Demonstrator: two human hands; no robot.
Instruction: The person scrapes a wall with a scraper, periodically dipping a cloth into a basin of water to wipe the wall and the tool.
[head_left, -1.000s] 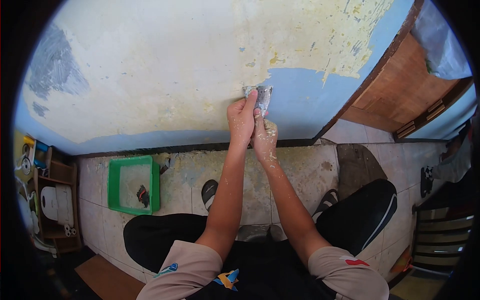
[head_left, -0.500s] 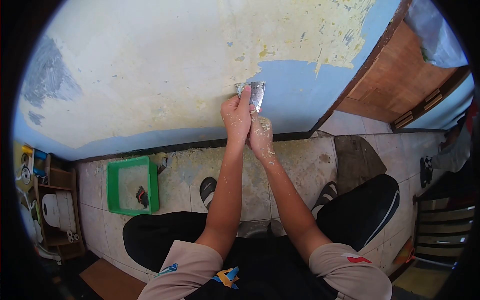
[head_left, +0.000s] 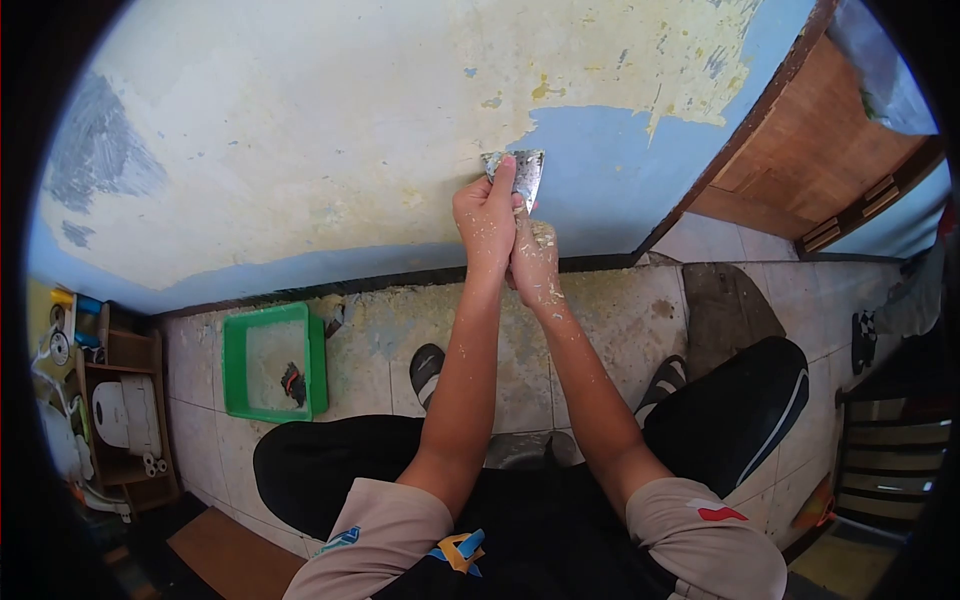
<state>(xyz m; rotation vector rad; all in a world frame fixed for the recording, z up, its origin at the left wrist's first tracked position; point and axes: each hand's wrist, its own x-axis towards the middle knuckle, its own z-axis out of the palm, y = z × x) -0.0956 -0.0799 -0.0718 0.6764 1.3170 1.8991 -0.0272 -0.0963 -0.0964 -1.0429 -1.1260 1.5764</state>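
Both my hands grip one metal paint scraper [head_left: 527, 172], its wide blade against the wall [head_left: 330, 130] where blue paint [head_left: 605, 170] meets the bare cream patch. My left hand [head_left: 484, 218] is closed on it, thumb pressed along the blade. Just below and to the right, my right hand [head_left: 537, 258] wraps the handle, which is mostly hidden by the fingers. Paint flakes stick to both hands and forearms.
A green tray [head_left: 317, 365] with a small dark object in it stands on the tiled floor at left. Farther left is a wooden shelf [head_left: 128, 350]. A dark cloth [head_left: 722, 305] lies right of my feet. Paint debris covers the floor along the wall. A brown door [head_left: 810, 140] stands at right.
My hands and the scraper appear slightly higher and farther right. The whole view has also shifted a little to the right. Both hands keep their grip.
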